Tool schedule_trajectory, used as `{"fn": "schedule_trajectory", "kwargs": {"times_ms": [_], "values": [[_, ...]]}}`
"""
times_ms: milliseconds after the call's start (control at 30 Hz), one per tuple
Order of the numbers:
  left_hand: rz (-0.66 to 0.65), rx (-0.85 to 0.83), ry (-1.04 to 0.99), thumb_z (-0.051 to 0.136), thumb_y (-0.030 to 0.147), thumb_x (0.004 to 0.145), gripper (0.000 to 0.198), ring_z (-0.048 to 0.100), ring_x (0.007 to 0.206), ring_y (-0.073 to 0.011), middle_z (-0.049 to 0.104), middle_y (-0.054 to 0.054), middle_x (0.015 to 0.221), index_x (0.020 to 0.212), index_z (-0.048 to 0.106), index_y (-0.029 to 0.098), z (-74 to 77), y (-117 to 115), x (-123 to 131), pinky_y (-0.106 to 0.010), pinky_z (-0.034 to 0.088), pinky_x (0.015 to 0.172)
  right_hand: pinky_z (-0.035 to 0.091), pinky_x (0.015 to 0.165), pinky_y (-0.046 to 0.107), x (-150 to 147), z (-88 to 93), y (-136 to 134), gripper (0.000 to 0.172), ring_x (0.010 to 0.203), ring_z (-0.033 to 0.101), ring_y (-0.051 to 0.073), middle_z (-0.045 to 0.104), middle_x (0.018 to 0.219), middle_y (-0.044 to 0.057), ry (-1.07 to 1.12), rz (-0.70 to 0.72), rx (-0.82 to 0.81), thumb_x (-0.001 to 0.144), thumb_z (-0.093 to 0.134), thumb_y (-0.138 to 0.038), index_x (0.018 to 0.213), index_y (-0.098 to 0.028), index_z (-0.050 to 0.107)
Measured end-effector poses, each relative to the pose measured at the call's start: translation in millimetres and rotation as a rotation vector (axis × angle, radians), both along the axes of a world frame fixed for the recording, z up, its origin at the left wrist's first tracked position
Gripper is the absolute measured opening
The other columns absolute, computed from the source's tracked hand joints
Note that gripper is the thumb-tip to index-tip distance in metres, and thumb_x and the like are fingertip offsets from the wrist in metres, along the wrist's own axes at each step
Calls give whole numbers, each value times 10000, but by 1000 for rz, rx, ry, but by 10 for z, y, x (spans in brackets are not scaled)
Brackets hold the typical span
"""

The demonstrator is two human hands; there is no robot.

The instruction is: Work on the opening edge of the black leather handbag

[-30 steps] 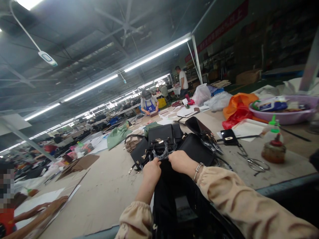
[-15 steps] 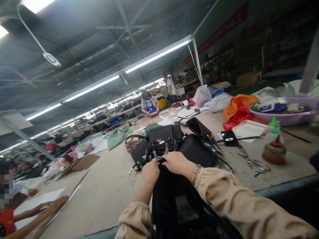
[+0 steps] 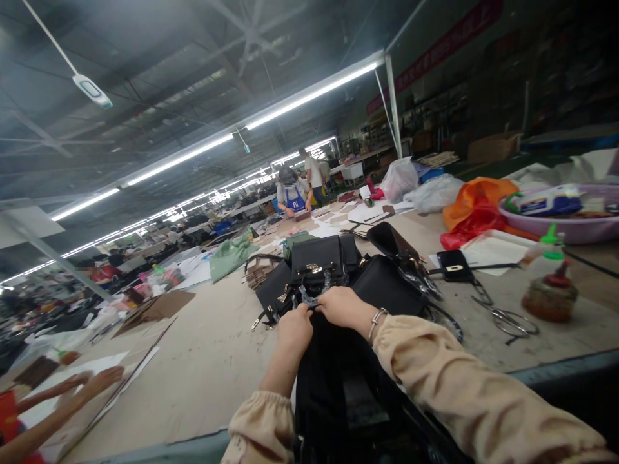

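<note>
The left hand (image 3: 294, 330) and right hand (image 3: 341, 305) each pinch, apparently closed, the top edge of a black handbag (image 3: 333, 380) just before the heap of black handbags (image 3: 333, 274) on the bench (image 3: 207, 361).

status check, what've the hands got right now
Left hand and right hand both pinching top edge of black bag. More black handbags piled just beyond. Scissors lie clear, right.

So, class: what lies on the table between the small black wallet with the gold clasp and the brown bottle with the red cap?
In the head view, scissors lie between the wallet and the bottle, on the table.
</note>
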State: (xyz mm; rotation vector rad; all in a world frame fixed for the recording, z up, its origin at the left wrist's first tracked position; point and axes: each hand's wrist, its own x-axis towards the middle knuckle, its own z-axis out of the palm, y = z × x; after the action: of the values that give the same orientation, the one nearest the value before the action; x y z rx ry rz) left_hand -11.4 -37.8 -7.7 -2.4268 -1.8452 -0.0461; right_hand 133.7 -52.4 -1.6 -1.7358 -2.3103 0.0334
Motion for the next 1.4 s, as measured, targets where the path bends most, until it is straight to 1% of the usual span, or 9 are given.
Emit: {"fn": "schedule_trajectory", "kwargs": {"times_ms": [200, 433, 600, 833, 1067, 1400], "values": [[-11, 7, -2, 387, 276, 914, 223, 644, 875, -230, 686, -96, 906, 981, 582, 194, -33, 29, -25, -303, 449, 736, 466, 745, 315, -84, 51, -3, 303, 900, 637, 258, 686, 895, 166, -22, 19, 16, 856, 448, -286, 875, -129, 707], [23, 24, -1, 391, 286, 904, 217, 649, 852, -251, 685, -94, 883, 950, 581, 193, -33, 13, 20, -310, 460, 693, 470, 753, 315, -108, 58, -52, 285, 904, 637, 253, 686, 892, 164, -23, -7, 21, 845, 445, -238, 888, -123, 702], [51, 23, 2, 390, 295, 904, 226, 649, 854, -242, 683, -93, 887, 949, 586, 192, -20, -3, 55, -307, 462, 709, 462, 781, 295, -137, 56, -67, 275, 924, 635, 236, 677, 925, 187, -21, -42, -2, 834, 459, -215, 914, -105, 698], [55, 31, 11, 387, 297, 900, 216, 645, 851, -256, 682, -94, 880, 949, 575, 201, -21, -7, 56, -324, 465, 693, 480, 743, 316, -145, 26, -68, 260, 899, 642, 251, 685, 898, 158, -12, -58, 8, 833, 456, -211, 896, -129, 694], [61, 13, 15, 380, 296, 903, 221, 643, 856, -243, 677, -101, 885, 966, 565, 194, -12, -3, 67, -321, 465, 710, 485, 733, 319, -143, 16, -60, 256, 889, 645, 250, 687, 886, 157, -6, -58, 14, 829, 453, -205, 881, -133, 693], [60, 13, -6, 391, 290, 904, 191, 646, 857, -247, 679, -96, 886, 947, 553, 200, -17, -4, 40, -331, 464, 704, 493, 716, 322, -196, -3, -67, 253, 869, 650, 256, 690, 873, 144, -6, -74, 21, 827, 453, -203, 860, -134, 694]]}}
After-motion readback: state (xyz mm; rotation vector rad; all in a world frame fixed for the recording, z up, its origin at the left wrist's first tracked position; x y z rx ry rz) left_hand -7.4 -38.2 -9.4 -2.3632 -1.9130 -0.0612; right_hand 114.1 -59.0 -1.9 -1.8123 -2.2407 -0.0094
